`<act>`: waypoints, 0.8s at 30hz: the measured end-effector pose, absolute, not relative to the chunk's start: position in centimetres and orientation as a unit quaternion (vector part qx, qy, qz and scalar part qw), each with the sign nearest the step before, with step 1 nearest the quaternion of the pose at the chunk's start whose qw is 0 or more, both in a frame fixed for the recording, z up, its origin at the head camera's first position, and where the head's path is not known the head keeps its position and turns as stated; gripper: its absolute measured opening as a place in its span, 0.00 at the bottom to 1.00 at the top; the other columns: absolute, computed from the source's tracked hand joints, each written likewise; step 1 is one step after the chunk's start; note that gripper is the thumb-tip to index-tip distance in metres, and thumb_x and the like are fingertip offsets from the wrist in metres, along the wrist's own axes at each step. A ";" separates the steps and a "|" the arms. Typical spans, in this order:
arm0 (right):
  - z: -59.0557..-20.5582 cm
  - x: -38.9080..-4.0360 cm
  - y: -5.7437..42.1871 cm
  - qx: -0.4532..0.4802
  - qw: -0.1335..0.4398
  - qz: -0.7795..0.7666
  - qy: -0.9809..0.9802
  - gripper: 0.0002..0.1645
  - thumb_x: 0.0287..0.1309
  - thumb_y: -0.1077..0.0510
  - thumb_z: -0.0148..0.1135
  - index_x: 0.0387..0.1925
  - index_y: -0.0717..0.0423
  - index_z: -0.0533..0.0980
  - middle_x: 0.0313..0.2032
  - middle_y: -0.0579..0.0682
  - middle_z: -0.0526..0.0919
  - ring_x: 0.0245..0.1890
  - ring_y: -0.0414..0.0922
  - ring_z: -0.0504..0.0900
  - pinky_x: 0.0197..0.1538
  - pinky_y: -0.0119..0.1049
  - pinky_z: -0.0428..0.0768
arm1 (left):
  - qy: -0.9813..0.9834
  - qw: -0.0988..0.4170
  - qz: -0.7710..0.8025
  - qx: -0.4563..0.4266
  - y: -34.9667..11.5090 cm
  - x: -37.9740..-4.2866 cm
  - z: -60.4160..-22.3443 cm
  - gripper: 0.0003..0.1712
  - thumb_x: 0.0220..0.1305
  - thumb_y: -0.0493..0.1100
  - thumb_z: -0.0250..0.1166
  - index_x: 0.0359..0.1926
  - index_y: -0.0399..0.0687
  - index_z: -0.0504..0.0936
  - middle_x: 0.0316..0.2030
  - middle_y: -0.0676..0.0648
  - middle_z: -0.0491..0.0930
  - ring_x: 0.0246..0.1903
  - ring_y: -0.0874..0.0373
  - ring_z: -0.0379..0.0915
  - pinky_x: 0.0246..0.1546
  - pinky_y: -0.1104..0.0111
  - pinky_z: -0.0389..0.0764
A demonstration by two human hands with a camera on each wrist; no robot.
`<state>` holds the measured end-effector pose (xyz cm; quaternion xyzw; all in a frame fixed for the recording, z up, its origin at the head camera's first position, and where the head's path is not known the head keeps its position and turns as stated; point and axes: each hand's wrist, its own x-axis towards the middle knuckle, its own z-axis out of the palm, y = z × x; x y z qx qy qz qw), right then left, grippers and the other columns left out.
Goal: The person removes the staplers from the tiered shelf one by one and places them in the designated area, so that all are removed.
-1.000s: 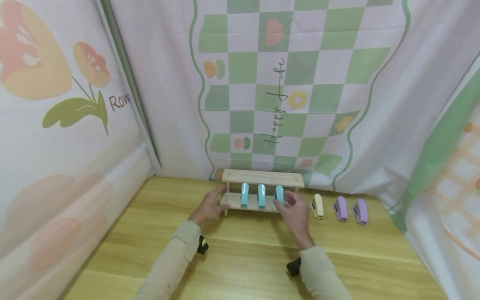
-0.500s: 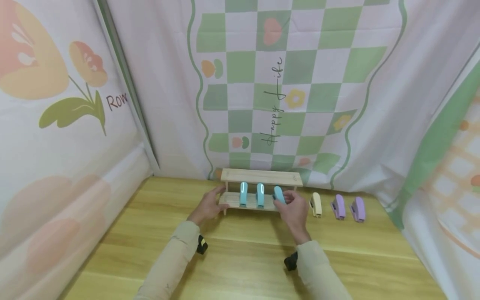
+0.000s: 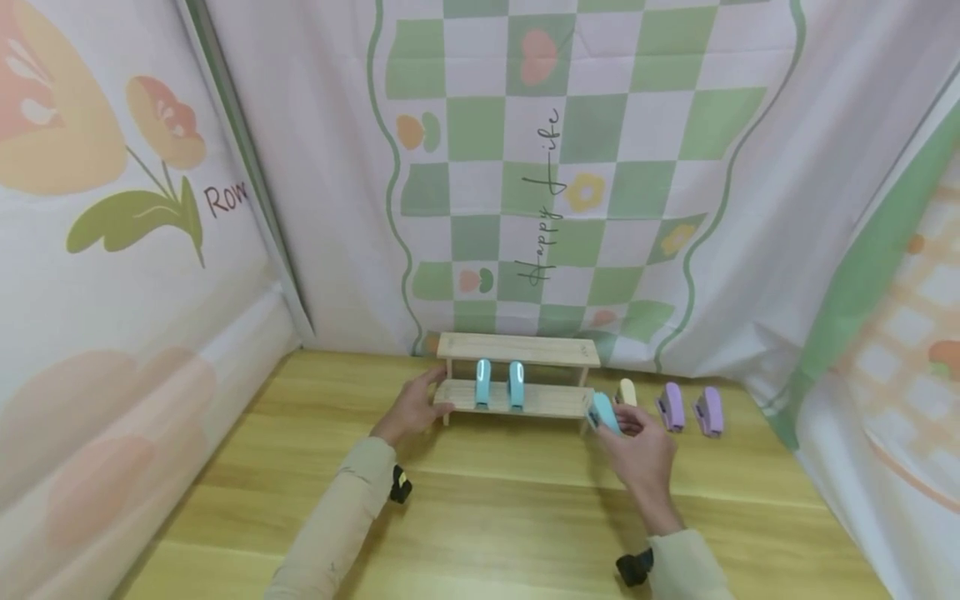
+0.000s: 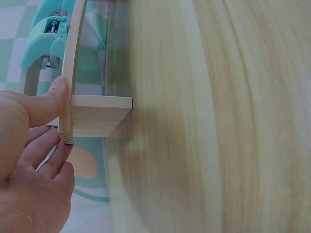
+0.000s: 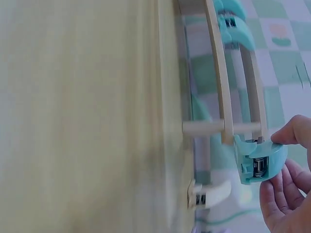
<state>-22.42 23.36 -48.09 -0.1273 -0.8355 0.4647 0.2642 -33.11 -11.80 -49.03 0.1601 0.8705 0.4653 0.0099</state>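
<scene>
A two-tier wooden rack (image 3: 555,401) stands at the back of the table, with two light-blue staplers (image 3: 483,383) upright on its lower board. At the rack's left end my left hand (image 3: 412,407) grips the lower board; the left wrist view shows the thumb on one face and fingers around the edge. My right hand (image 3: 641,446) pinches a third light-blue stapler (image 3: 603,412) between thumb and fingers, tilted, just off the rack's right end. In the right wrist view this held stapler (image 5: 260,162) appears beside the board's end, clear of the table.
Right of the rack, a cream stapler (image 3: 627,392) stands on the wooden table (image 3: 480,517), partly hidden behind the right hand. Two purple staplers (image 3: 672,407) stand farther right. A checkered curtain (image 3: 540,208) hangs directly behind the rack.
My right hand has lifted the third blue stapler off the lower board and carried it right, past the rack's end. The left hand has stayed at the rack's left end.
</scene>
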 end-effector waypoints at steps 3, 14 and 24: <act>-48.5 -21.4 24.9 -0.147 0.268 0.462 -0.832 0.22 0.52 0.64 0.77 0.51 0.62 0.86 0.46 0.62 0.90 0.35 0.28 0.79 0.37 0.11 0.77 | 0.869 0.008 0.468 0.163 -11.9 -33.2 -49.0 0.44 0.64 0.35 0.74 0.78 0.45 0.66 0.75 0.38 0.72 0.78 0.37 0.61 0.82 0.39 0.57; -50.1 -19.7 27.7 -0.211 0.259 0.457 -0.824 0.21 0.54 0.66 0.76 0.51 0.65 0.85 0.47 0.67 0.90 0.28 0.20 0.74 0.32 0.11 0.76 | 0.872 0.009 0.462 0.163 -11.9 -33.2 -49.3 0.44 0.65 0.37 0.74 0.79 0.47 0.66 0.75 0.38 0.71 0.78 0.37 0.61 0.82 0.40 0.58; -50.7 -19.6 28.5 -0.230 0.212 0.463 -0.829 0.22 0.56 0.64 0.76 0.52 0.66 0.83 0.50 0.68 0.89 0.31 0.29 0.81 0.30 0.18 0.81 | 0.875 0.011 0.458 0.153 -11.8 -33.1 -49.2 0.43 0.65 0.37 0.74 0.78 0.47 0.66 0.75 0.39 0.72 0.78 0.38 0.61 0.82 0.40 0.58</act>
